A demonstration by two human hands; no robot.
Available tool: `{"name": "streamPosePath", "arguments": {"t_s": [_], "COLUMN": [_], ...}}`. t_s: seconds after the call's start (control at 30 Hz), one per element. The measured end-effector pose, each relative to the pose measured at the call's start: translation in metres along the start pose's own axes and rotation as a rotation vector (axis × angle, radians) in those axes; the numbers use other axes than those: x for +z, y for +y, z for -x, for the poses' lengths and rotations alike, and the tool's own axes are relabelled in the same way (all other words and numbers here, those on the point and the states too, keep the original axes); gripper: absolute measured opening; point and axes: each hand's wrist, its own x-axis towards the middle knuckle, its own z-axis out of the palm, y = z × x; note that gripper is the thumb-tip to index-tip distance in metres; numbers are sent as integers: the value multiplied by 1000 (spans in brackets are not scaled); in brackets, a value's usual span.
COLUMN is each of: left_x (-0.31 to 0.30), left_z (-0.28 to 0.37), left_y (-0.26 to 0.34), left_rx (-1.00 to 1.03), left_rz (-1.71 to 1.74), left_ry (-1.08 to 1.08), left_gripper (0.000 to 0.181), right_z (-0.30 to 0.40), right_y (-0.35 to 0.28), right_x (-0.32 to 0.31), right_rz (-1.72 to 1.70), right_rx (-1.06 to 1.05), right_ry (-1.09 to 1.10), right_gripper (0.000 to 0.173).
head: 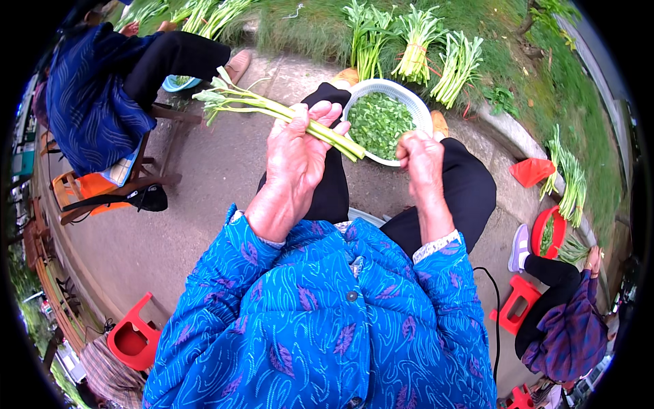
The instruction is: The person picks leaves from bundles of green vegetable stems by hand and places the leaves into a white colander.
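My left hand (299,148), palm turned up, holds a small bunch of leafy green stalks (286,110) between thumb and fingers. Its leaves point to the far left, and the cut ends reach towards a white plastic basket (424,110). Chopped or torn greens (380,122) fill much of that basket, which stands between my feet. Over its near right rim is my right hand (423,156), fingers curled in; whether anything small is inside them is hidden.
Tied bundles of stalks (416,48) lie on the grass beyond the stone kerb (511,133). A person in blue (97,97) sits at left, another in plaid (569,327) at right by a red basin (562,230). A red plastic stool (135,332) stands at lower left.
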Motion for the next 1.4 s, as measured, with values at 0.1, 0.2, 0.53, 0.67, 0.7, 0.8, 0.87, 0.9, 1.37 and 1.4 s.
{"name": "streamPosePath", "arguments": {"t_s": [0.1, 0.2, 0.53, 0.67, 0.7, 0.8, 0.87, 0.9, 1.37, 1.4], "left_x": [-1, -7, -12, -8, -7, -2, 0, 2, 94, 105], "left_z": [-2, -4, 2, 2, 2, 0, -6, -10, 72, 83], "left_y": [-1, -5, -19, -23, -24, -27, -27, -28, 23, 31], "left_rx": [-1, -6, -76, -166, -178, -210, -271, -302, 344, 328], "left_rz": [-19, -32, -176, -174, -208, -312, -327, -333, -553, -510], "left_ry": [-35, -161, -334, -392, -396, -395, -420, -432, -903, -978], "left_gripper": [11, 12, 20, 22, 24, 30, 30, 30, 48, 42], "right_z": [-12, 8, 37, 40, 40, 44, 45, 45, 31, 28], "right_y": [10, -9, -17, -11, -9, -9, -8, -6, -18, -18], "right_x": [-25, -12, 28, 20, 19, 15, 13, 12, -49, -55], "right_rz": [240, 241, 187, 4, 1, 14, -31, -51, -198, -217], "right_rx": [-142, -179, -162, 0, 10, 13, 23, 28, 7, -18], "right_ry": [-54, -175, -556, -619, -628, -623, -536, -492, -52, -31], "right_gripper": [28, 27, 25, 23, 24, 25, 23, 23, 22, 23]}}
